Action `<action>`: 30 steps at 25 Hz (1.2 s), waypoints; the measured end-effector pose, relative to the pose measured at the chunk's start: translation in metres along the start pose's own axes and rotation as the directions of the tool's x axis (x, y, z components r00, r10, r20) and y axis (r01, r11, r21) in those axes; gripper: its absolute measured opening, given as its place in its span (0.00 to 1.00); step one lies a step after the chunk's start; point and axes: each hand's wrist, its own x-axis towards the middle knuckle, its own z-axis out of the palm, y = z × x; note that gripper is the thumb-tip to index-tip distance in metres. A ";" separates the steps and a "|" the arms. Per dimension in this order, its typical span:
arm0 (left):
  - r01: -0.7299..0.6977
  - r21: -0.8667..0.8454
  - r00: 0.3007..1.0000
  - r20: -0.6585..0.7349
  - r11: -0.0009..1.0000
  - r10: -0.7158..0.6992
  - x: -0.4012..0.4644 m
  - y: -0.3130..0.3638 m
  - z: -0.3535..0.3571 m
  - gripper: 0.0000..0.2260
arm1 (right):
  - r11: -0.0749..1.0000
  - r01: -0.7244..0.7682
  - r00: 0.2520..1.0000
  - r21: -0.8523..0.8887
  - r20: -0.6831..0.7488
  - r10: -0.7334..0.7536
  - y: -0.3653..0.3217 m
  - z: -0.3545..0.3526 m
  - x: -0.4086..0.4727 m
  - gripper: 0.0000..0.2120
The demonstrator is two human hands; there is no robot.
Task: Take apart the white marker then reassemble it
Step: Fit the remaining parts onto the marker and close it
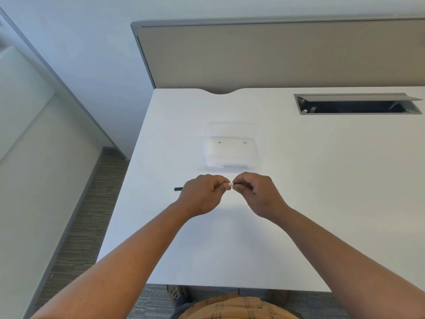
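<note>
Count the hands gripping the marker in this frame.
2. The left hand grips the marker with its dark end sticking out to the left; the right hand pinches the other end, just in front of the clear box.

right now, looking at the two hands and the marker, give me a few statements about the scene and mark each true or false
1. Both hands hold the marker above the table. True: the left hand and the right hand grip the marker over the white table.
2. The marker lies flat on the table, untouched. False: it is held in the air between the two hands.
3. A dark end sticks out to the left of the left hand. True: the dark end shows past the left hand.
4. A clear plastic box sits beyond the hands. True: the clear plastic box rests on the table.
5. The cable hatch in the table is closed. False: the cable hatch stands open.
</note>
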 end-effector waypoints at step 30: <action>0.022 -0.008 0.999 0.047 1.000 -0.022 0.015 0.004 0.000 0.10 | 0.996 -0.061 0.997 0.067 -0.036 0.063 0.004 -0.004 0.001 0.05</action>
